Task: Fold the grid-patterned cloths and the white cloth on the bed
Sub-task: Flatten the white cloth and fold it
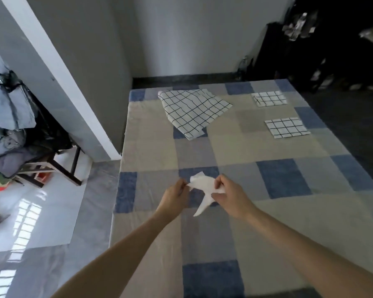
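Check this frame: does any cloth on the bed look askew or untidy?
Yes. The large grid cloth lies skewed and loosely folded, unlike the two small folded grid cloths. Both hands hold the crumpled white cloth.

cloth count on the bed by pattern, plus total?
Grid-patterned cloths: 3, one large loose grid cloth, one far folded grid cloth, one near folded grid cloth
White cloth: 1, held above the bed by the left hand and right hand
Total: 4
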Motion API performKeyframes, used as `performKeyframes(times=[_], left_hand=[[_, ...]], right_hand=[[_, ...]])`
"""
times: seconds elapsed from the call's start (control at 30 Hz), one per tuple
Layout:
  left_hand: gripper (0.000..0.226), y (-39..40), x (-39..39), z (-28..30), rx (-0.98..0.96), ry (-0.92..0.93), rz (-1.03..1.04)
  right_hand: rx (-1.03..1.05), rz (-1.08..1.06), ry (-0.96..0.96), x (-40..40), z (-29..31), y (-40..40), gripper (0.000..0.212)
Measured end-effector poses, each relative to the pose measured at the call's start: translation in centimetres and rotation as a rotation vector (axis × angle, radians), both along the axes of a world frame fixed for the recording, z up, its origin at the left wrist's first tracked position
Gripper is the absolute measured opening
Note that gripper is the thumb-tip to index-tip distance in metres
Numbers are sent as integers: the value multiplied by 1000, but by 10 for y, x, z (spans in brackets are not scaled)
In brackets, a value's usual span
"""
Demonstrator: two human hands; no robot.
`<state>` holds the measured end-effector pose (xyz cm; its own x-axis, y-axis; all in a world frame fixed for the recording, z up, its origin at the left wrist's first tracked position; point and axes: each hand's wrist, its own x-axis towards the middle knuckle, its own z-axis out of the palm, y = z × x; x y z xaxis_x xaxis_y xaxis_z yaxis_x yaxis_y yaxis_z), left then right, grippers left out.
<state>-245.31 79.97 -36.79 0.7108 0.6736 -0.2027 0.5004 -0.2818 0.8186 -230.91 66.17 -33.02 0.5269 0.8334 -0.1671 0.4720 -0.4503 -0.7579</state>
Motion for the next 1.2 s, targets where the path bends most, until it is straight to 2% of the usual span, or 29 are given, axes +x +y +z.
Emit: performKeyframes(times=[0.13, 0.23, 0.37, 0.47, 0.5, 0.6, 0.67, 0.77, 0.87, 0.93, 1.07, 1.2], left_hand=[[14, 12, 3, 33, -72, -138, 79], [14, 31, 0, 51, -212, -197, -43], [23, 50, -18, 66, -334, -22, -284], [23, 51, -31, 64, -508, 28, -302], [22, 49, -34, 61, -511, 40, -297], [21, 42, -39, 54, -324, 95, -309], [18, 41, -43, 48, -301, 123, -312], [16, 48, -51, 39, -496, 270, -407], [17, 55, -52, 31, -655, 435, -512], [16, 59, -42, 21, -619, 464, -494], [8, 75, -9, -18, -279, 295, -232], [25, 83, 9, -39, -74, 147, 109]], right_hand=[[71, -66, -38, 15, 17, -3, 30], [97, 15, -10, 26, 37, -7, 12], [125, 43, 183, 27, 54, -18, 11], [35, 105, 205, 21, 52, -22, 16], [7, 109, 196, 18, 50, -21, 17], [-84, 58, 220, 11, 40, -16, 11], [-175, 50, 365, 11, 32, -16, 15], [-416, 101, 568, 13, 22, -19, 21], [-599, 175, 637, 15, 10, -18, 19], [-571, 115, 564, 18, -5, -9, 19], [-380, -138, 310, 29, -44, 18, 18], [-266, -265, 119, 32, -62, 40, 21]])
